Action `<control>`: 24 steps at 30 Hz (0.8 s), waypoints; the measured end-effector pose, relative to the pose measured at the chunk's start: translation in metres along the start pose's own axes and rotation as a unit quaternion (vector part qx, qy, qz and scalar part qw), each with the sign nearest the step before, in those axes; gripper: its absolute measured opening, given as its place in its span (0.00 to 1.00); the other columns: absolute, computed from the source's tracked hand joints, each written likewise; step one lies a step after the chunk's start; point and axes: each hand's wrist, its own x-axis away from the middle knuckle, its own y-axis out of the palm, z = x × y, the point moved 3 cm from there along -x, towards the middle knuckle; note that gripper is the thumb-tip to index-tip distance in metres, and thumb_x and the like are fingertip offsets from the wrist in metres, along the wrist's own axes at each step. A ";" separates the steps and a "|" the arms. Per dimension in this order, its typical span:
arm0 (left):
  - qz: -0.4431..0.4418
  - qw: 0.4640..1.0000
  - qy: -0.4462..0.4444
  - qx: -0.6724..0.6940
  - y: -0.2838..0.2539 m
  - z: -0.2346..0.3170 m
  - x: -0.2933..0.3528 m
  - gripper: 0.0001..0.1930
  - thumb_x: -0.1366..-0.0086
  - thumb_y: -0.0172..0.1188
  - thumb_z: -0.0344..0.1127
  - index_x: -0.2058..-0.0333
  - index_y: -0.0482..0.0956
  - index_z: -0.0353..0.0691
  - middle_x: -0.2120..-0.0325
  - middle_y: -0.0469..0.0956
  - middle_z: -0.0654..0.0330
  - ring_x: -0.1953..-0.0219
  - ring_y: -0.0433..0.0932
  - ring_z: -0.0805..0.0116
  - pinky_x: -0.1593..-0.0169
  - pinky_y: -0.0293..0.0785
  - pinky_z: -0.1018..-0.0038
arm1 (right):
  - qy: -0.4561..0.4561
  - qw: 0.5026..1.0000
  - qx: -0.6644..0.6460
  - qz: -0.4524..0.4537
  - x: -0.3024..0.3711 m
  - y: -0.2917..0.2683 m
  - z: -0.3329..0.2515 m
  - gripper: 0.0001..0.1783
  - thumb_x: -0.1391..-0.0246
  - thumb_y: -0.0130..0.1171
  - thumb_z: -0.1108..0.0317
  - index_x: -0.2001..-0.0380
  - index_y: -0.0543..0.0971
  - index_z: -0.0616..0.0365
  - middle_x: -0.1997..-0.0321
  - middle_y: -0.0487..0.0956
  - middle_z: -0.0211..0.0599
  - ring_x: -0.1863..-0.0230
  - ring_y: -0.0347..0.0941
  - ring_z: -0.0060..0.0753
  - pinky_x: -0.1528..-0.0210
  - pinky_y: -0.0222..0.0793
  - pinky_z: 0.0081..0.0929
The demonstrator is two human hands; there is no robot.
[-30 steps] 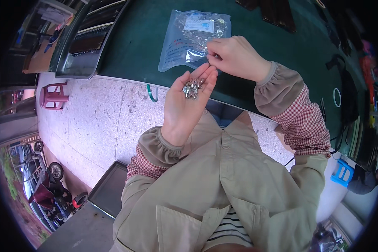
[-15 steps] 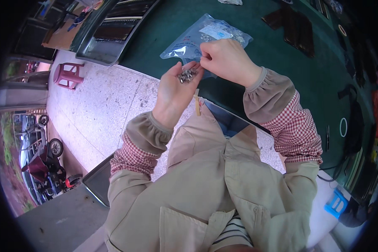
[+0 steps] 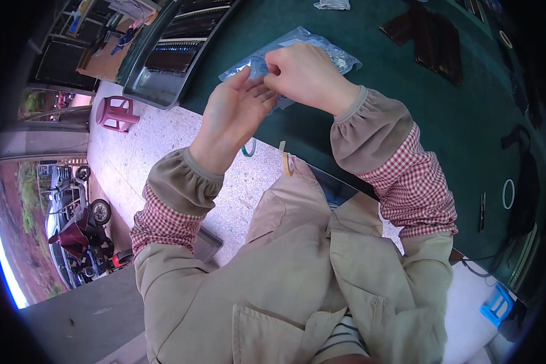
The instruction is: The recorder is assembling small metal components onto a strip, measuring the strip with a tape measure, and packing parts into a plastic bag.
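My left hand (image 3: 229,115) is over the table's near edge, palm upward and fingers loosely stretched. No small metal pieces show in its palm. My right hand (image 3: 306,76) is closed, its curled fingertips against the fingers of my left hand; whatever they pinch is hidden. Below and behind both hands lies a clear plastic bag (image 3: 344,59) with small shiny pieces inside its right end. My hands cover the middle of the bag, and its mouth cannot be made out.
A metal tray (image 3: 155,88) of dark strips stands at the left. Dark brown glossy strips (image 3: 437,48) lie on the green table (image 3: 382,85) at far right, with a white ring (image 3: 508,194) and a slim dark tool (image 3: 482,212) nearer. Tape rolls (image 3: 288,165) hang by the near edge.
The small metal pieces seen in my left palm are out of sight. Both hands have shifted left, and the left palm has tilted. The whole view has turned slightly.
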 end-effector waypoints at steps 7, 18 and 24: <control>-0.037 0.999 0.007 -0.031 0.000 0.007 0.015 0.21 0.25 0.43 0.37 0.46 0.65 0.21 0.49 0.72 0.45 0.47 0.73 0.54 0.38 0.68 0.62 | 0.005 0.999 -0.027 0.030 0.004 -0.008 0.011 0.11 0.54 0.59 0.63 0.78 0.78 0.62 0.79 0.79 0.47 0.75 0.77 0.50 0.70 0.71 0.40; -0.055 0.960 0.186 -0.201 -0.073 -0.027 -0.005 0.17 0.31 0.55 0.30 0.45 0.70 0.31 0.57 0.77 0.49 0.53 0.80 0.62 0.45 0.75 0.72 | 0.056 0.994 0.000 0.099 -0.032 -0.096 0.048 0.09 0.48 0.59 0.65 0.69 0.78 0.61 0.75 0.80 0.41 0.80 0.75 0.32 0.77 0.68 0.27; -0.086 0.836 0.406 -0.359 -0.039 -0.009 -0.076 0.36 0.40 0.68 0.33 0.37 0.61 0.33 0.41 0.67 0.49 0.40 0.69 0.60 0.36 0.65 0.64 | 0.185 0.958 -0.165 0.144 -0.006 -0.134 0.065 0.12 0.47 0.59 0.63 0.77 0.78 0.60 0.81 0.76 0.29 0.81 0.71 0.24 0.75 0.65 0.22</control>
